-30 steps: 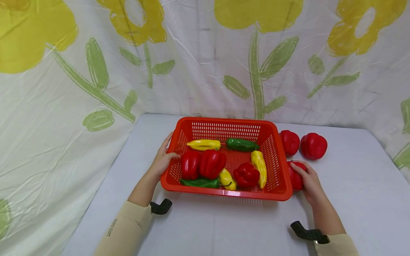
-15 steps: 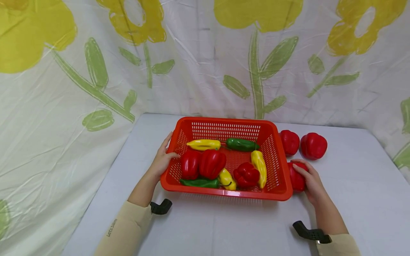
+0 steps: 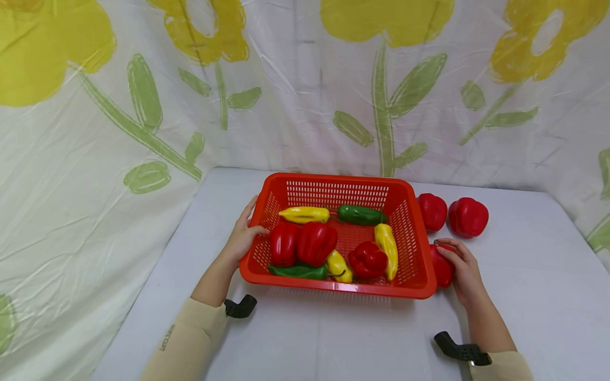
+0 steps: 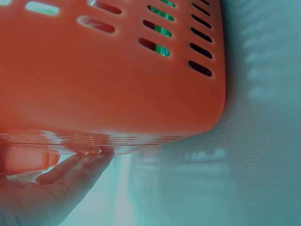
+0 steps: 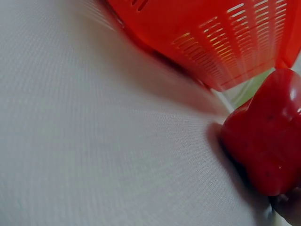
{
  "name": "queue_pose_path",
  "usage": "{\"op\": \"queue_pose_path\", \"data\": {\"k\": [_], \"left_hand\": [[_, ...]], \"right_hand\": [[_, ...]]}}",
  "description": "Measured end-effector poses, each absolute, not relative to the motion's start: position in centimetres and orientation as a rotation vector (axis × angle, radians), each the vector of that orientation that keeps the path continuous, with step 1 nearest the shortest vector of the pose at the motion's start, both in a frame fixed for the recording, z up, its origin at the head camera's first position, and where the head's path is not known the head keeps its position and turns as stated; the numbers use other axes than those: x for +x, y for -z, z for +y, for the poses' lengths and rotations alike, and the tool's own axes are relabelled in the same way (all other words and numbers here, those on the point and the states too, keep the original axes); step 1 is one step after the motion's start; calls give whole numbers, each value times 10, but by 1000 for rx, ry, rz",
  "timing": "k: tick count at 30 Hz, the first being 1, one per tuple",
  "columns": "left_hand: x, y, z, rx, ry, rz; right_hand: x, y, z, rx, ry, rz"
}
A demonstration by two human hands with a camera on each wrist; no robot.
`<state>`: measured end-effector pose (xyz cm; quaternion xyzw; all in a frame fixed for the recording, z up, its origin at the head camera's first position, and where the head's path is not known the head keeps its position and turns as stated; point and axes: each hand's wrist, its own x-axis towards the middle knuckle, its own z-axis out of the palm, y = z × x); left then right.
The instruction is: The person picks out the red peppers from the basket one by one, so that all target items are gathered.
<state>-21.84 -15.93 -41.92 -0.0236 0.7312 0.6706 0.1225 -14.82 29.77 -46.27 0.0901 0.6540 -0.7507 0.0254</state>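
Occlusions, crops

Head view: basket [image 3: 343, 287] and right hand [image 3: 468, 275] hide parts of held red pepper [image 3: 440, 273]; sleeves [image 3: 188, 338] cut at bottom. Right wrist view: pepper cropped at right. Left wrist view: basket cropped, green bits [image 4: 162, 50] unidentifiable.

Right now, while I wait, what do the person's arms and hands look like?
The left hand and right hand are bare, without gloves. The left sleeve and right sleeve are beige. Small dark lettering runs along the left sleeve, too small to read surely. A black bent piece sits at the left wrist, a similar black piece at the right.
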Motion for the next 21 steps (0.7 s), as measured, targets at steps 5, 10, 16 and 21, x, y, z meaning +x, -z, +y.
{"op": "queue_pose_path", "data": {"k": [5, 10, 16, 21], "left_hand": [[-219, 420, -160, -64, -1943, 2151], [-219, 420, -161, -57, -1942, 2154], [-219, 420, -160, -54, -1953, 2144], [-219, 420, -159, -51, -1952, 2148]], "right_hand": [[-149, 463, 298, 301, 2322, 2000], [-149, 461, 298, 341, 2339, 1981], [-151, 457, 300, 379, 2340, 1996], [-152, 456, 302, 381, 2313, 1961]]}}
